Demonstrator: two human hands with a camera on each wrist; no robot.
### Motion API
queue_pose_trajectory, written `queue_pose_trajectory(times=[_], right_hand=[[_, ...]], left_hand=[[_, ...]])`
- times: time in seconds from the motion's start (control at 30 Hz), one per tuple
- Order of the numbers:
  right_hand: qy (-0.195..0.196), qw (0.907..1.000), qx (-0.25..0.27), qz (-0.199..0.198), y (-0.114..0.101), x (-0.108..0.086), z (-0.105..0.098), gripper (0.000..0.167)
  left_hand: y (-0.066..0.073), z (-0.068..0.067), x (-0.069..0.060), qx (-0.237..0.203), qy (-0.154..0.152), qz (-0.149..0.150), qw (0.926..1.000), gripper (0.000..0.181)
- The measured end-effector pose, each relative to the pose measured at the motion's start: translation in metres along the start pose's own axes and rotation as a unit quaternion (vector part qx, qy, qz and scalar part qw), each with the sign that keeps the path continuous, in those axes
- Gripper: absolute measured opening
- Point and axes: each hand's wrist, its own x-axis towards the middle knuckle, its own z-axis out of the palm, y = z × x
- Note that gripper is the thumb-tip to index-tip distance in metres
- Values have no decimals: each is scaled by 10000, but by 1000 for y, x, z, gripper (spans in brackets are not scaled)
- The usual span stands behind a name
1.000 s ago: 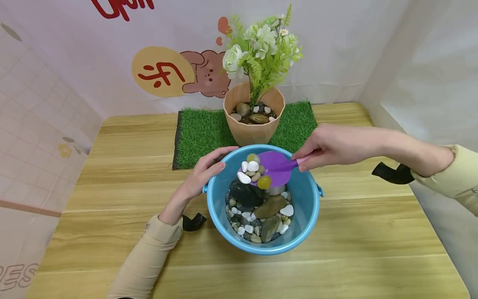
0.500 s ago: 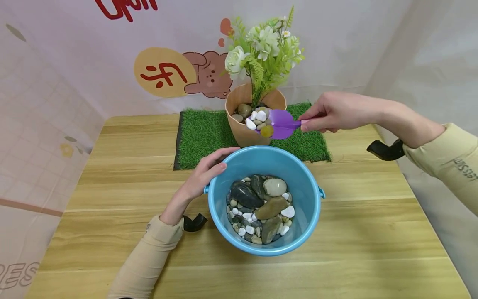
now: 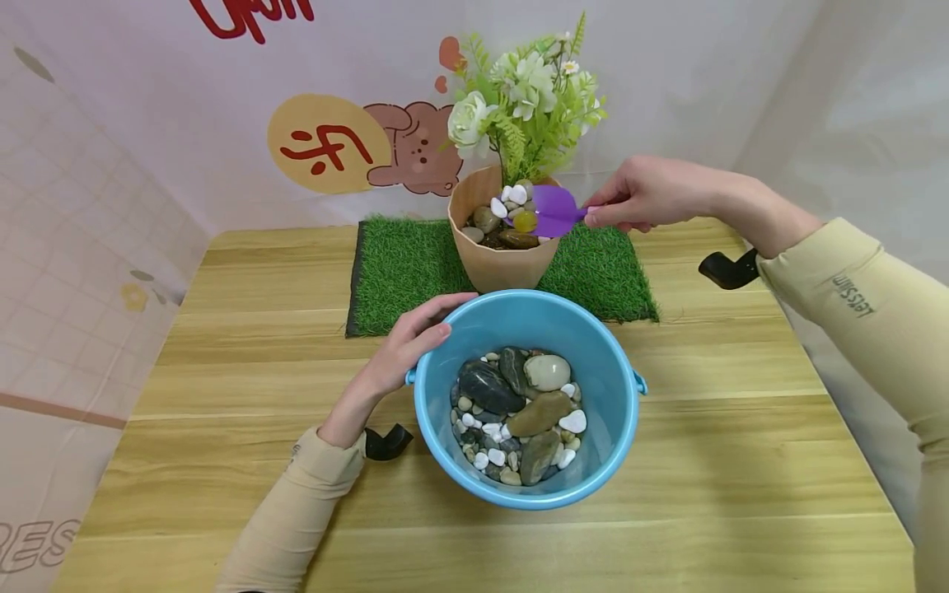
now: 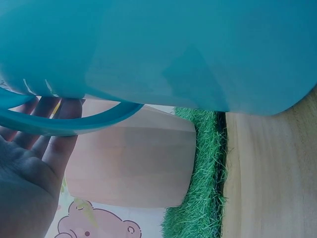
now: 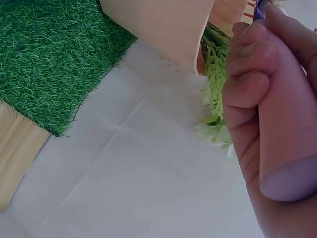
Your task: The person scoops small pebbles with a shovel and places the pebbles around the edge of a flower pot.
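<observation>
My right hand (image 3: 656, 193) grips the pink handle (image 5: 290, 119) of a purple toy shovel (image 3: 552, 210). Its blade carries several white, tan and yellowish pebbles (image 3: 525, 221) and hangs over the mouth of the peach flowerpot (image 3: 504, 265). Stones lie inside the pot around stems of white artificial flowers (image 3: 530, 82). On the near side, my left hand (image 3: 396, 354) holds the rim of a blue bucket (image 3: 630, 428), its thumb over the edge. The left wrist view shows its fingers against the bucket wall, behind the lowered bucket handle (image 4: 99, 121).
Large dark and brown stones (image 3: 541, 412) lie among small pebbles in the bucket's bottom. The pot stands on a green turf mat (image 3: 400, 276) at the back of the wooden table (image 3: 259, 362). Behind it hangs a printed white cloth (image 3: 667, 99).
The right hand has carried the loaded shovel from above the bucket, up and away from me, to above the pot. My left hand has stayed on the bucket rim.
</observation>
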Motion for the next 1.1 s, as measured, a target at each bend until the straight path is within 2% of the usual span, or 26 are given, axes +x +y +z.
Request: queue_pose_trajectory(times=[0.2,0.47,0.8,1.1], right_hand=[[-88,9999,-61,20,4,13,0,26],[-138,9999,-62,56,11,24,1,30],[-117,9995,-246,-160,11,32,1,34],[-119,9993,-332,-120,10,37,3,34]], left_hand=[[0,0,-1,72,32,14,10000,53],[0,1,-1,75,17,28,10000,53],[2,2,0,70,12,-5,10000,54],[2,1,0,72,18,9,10000,53]])
